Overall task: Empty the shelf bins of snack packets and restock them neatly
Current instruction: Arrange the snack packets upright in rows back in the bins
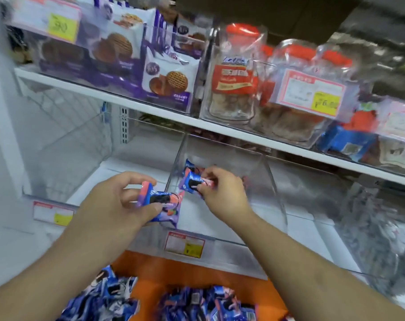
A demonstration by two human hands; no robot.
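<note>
Packets [158,200] in two hands [222,193]

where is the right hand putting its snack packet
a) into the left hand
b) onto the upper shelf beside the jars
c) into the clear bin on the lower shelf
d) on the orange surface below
c: the right hand pinches a snack packet inside the open top of the clear bin on the lower shelf, with another packet already behind it.

left grip [118,200] curled closed, right grip [222,191] pinching
</note>
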